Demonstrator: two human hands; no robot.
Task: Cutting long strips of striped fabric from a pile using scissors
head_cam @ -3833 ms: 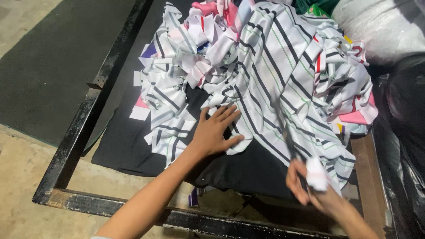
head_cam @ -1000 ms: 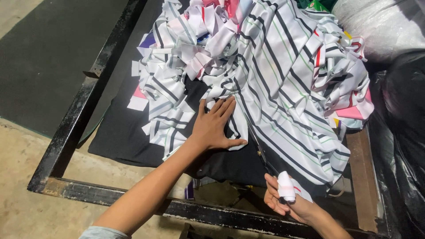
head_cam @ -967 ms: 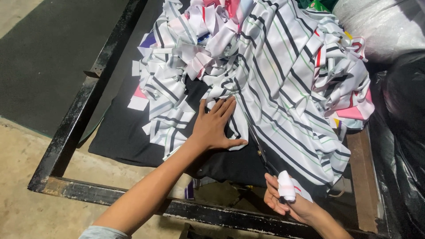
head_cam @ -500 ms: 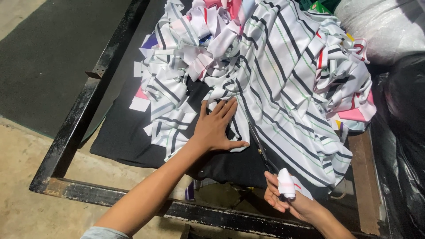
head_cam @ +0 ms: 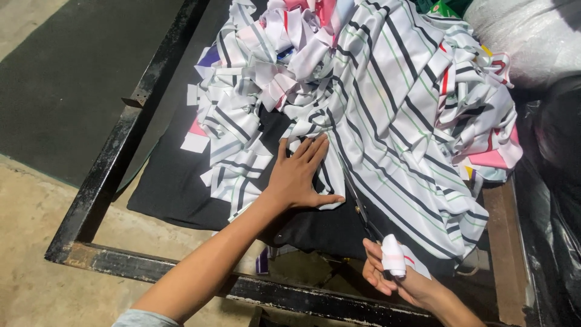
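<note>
My left hand [head_cam: 301, 174] lies flat, fingers spread, pressing down the white striped fabric [head_cam: 393, 103] on a black cloth [head_cam: 175, 188]. My right hand [head_cam: 393, 272], with a white bandage wrapped round one finger, grips the handles of a pair of scissors [head_cam: 358, 203]. The blades point away from me, along the striped fabric's edge just right of my left thumb. Heaps of cut striped strips and scraps [head_cam: 242, 121] with pink and purple bits lie to the left and behind.
A black metal frame [head_cam: 121, 157] borders the work surface on the left and front. A dark mat [head_cam: 66, 79] lies on the concrete floor at left. A white sack [head_cam: 532, 36] and black plastic bags [head_cam: 557, 181] stand at right.
My right hand with the scissors has dropped lower and nearer the front rail than 3.8 s ago. The left hand has stayed pressed on the fabric. In the last second little moved.
</note>
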